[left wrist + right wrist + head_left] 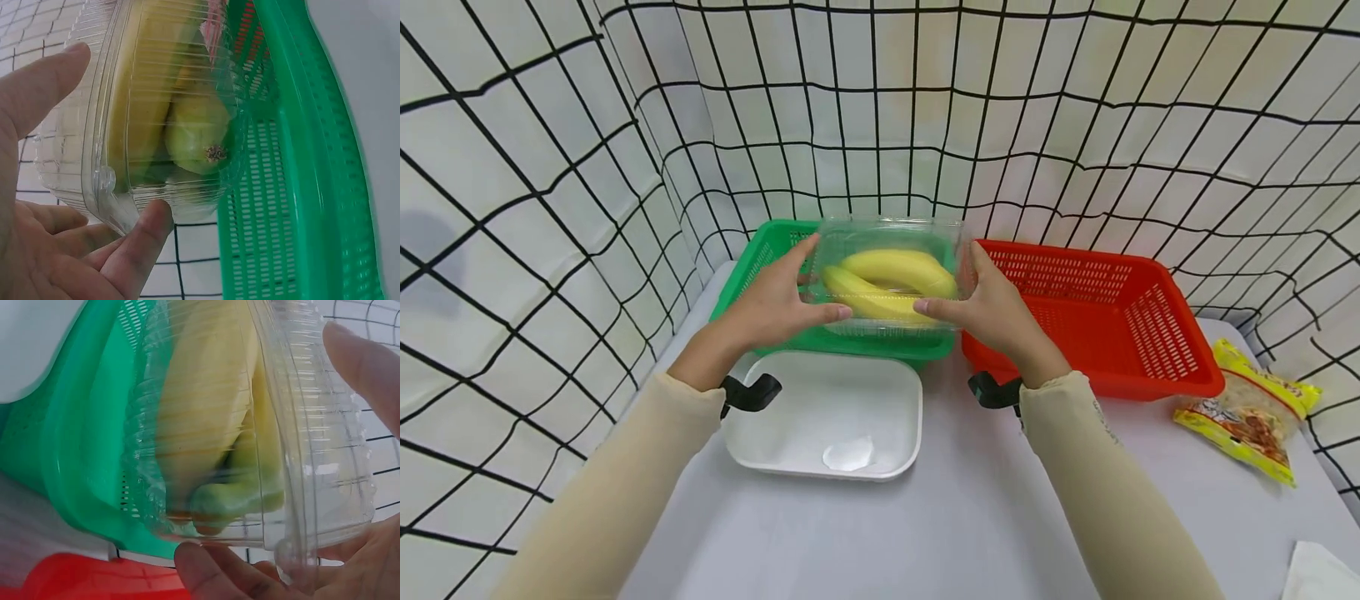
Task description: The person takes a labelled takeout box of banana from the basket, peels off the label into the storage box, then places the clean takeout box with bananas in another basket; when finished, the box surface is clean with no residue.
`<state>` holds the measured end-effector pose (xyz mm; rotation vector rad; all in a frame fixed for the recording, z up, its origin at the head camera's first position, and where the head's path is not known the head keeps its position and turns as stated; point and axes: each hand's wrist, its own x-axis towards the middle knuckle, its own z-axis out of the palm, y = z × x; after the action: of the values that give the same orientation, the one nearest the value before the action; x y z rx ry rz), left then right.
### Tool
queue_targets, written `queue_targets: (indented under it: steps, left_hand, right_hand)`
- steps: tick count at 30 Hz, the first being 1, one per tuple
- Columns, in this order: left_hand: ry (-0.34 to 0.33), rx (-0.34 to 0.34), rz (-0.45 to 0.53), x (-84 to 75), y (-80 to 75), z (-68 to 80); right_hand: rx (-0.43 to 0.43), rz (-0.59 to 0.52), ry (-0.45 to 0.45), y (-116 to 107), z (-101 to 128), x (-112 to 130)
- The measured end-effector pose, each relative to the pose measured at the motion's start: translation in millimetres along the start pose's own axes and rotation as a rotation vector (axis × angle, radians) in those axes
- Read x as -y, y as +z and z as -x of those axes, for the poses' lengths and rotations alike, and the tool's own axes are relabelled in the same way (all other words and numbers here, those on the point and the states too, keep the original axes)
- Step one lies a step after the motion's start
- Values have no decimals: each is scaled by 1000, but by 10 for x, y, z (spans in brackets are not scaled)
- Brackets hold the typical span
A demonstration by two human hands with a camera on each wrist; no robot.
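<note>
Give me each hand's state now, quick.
Left hand: grips the clear banana box at its left end.
Right hand: grips the same box's right end.

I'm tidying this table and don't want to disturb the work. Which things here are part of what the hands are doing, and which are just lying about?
In use:
- clear box of bananas, held between left hand and right hand
- green basket, right under the box

Lying about:
- red basket
- white tray
- snack packet
</note>
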<state>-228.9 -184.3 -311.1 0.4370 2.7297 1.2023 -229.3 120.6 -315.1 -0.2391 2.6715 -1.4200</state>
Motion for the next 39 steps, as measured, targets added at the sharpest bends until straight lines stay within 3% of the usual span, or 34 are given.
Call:
queue_targets:
  steps: [7, 21, 31, 39]
  left_hand:
    - [-48, 16, -41, 151, -70, -130]
    - [-123, 57, -90, 549, -74, -284]
    - [-169, 111, -158, 745, -66, -351]
    - [-153, 125, -190, 852, -41, -385]
  right_hand:
    - [56, -117, -56, 173, -269, -74]
    - [119, 44, 180, 478, -525, -11]
    - [186, 116, 254, 687, -645, -7]
    - [208, 181, 267, 774, -674, -12]
